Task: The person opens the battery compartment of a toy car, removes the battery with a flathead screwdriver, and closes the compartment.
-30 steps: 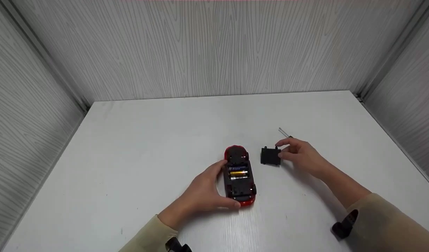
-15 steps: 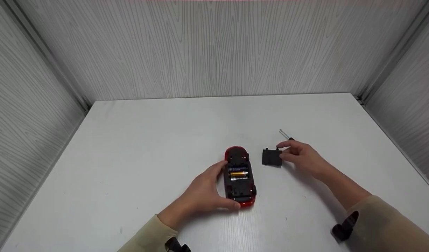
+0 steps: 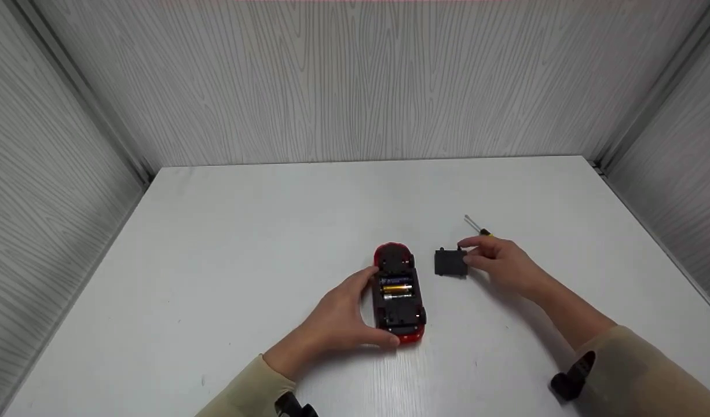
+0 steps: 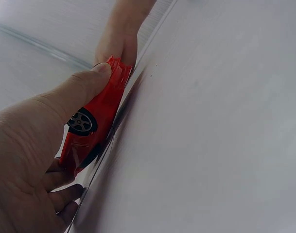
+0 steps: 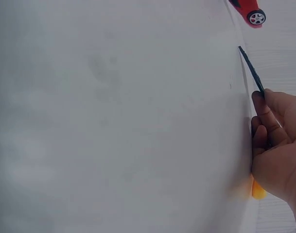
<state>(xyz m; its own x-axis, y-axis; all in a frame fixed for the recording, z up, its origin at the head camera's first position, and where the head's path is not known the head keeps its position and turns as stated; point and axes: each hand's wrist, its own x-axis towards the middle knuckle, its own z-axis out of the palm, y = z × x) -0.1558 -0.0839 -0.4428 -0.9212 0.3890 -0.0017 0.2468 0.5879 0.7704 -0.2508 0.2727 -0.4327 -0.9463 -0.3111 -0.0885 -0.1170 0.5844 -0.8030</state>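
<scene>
A red toy car (image 3: 399, 313) lies wheels up in the head view, with batteries (image 3: 396, 288) showing in its underside. My left hand (image 3: 337, 321) holds it from the left, thumb at the near end and fingers along the side. In the left wrist view the red body (image 4: 106, 107) and one wheel sit between thumb and fingers. To the right of the car, my right hand (image 3: 502, 263) pinches a small black battery cover (image 3: 450, 263) by its right edge. The right wrist view catches this cover (image 5: 252, 70) edge-on between thumb and fingertip.
A small screwdriver (image 3: 475, 223) lies just beyond the right hand, most of its handle hidden behind the fingers. Its yellow-orange handle (image 5: 258, 189) shows under the hand in the right wrist view. Pale wood-grain panels (image 3: 355, 81) enclose the white table (image 3: 245, 231).
Both hands keep their hold, with the car and cover almost in place. Slightly more of the screwdriver's handle shows past the right fingers. The whole head view has shifted a little.
</scene>
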